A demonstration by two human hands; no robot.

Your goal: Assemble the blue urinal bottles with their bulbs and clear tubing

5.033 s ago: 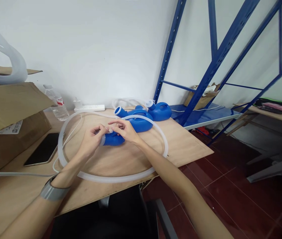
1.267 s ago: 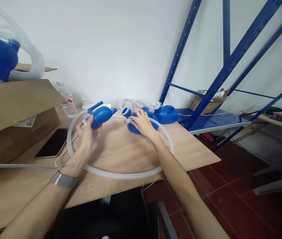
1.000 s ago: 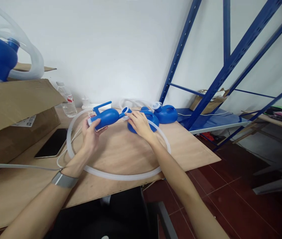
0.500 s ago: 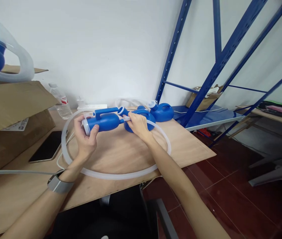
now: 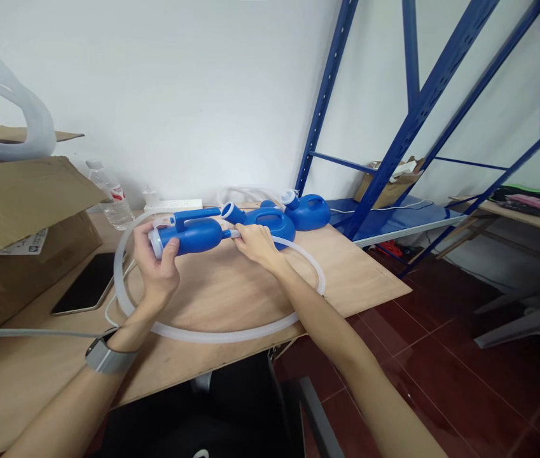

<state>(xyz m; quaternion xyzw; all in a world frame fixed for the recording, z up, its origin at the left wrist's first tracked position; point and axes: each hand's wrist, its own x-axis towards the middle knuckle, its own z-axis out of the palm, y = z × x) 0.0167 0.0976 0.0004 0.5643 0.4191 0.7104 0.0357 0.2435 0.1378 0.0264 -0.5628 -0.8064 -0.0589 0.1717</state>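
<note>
A blue plastic urinal bottle [image 5: 198, 236] lies on its side, raised slightly over the table. My left hand [image 5: 158, 264] is closed around its white-capped end, thumb on the near side. From the bottle's other end a narrow blue spout points right. My right hand [image 5: 259, 245] pinches the end of a long translucent hose [image 5: 222, 334] against that spout; my fingers partly hide the joint. The hose loops over the table around both hands. Just behind my right hand stands a second blue urinal bottle [image 5: 270, 222], with a third blue urinal bottle [image 5: 312, 213] farther right.
On the wooden table [image 5: 346, 273] at left are a cardboard box [image 5: 26, 203], a dark phone [image 5: 84, 284] and a clear water bottle [image 5: 116, 207]. A white power strip [image 5: 174, 205] lies by the wall. Blue metal shelving [image 5: 394, 140] stands at right, a chair [image 5: 315, 413] below.
My right hand has brought the hose end in line with the bottle's spout, and the two now meet. The left hand keeps its hold; the whole view has shifted slightly.
</note>
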